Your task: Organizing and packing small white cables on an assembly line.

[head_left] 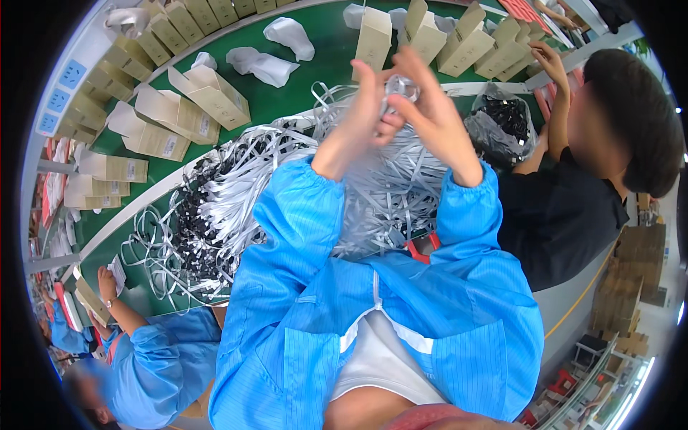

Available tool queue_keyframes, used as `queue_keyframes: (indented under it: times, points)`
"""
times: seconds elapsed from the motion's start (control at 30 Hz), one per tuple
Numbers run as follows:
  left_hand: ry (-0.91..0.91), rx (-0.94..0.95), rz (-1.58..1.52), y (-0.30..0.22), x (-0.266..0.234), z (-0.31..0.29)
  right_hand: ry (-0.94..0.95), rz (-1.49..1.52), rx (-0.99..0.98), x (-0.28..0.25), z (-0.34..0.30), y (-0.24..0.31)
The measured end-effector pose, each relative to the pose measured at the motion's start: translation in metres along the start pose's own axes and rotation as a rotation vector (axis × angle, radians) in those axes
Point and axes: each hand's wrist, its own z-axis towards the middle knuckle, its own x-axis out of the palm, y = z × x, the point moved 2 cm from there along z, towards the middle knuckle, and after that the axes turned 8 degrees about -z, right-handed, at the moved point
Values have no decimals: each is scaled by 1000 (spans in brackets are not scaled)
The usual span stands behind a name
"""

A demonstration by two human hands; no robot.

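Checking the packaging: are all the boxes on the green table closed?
No, several boxes on the green table stand with flaps raised.

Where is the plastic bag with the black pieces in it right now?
In the head view, the plastic bag sits right of centre, between the right hand and the co-worker in black.

Factory workshop, packing or assembly line. Long green bench [330,43], rows of open boxes [208,100], big heap of white cords [236,193], bag [478,132] of black parts, blue sockets [59,99] on white frame. Co-workers [161,358] in blue or black along the bench. Stacked cartons [638,251], yellow floor line [583,295] at right.
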Motion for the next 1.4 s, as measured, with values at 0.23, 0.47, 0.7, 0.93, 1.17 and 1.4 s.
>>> queue_keyframes:
  times: [0.23,0.47,0.7,0.93,1.17,1.4]
  points:
    - [-406,325,255,26,2,12,35,-197,12,5,-2,4]
    - [-374,469,597,-11,-61,29,-202,-151,-160,-74,51,6]
    - [-912,536,1359,-24,-177,36,-649,-369,-335,-203,150,-20]
    - [-822,399,1159,-15,-195,39,-832,-626,-447,-249,201,-51]
    - [-747,538,1046,-29,-196,40,-736,-1014,-239,-247,218,-116]
    - [-546,512,675,-33,-173,44,-413,-1140,-156,-244,224,-155]
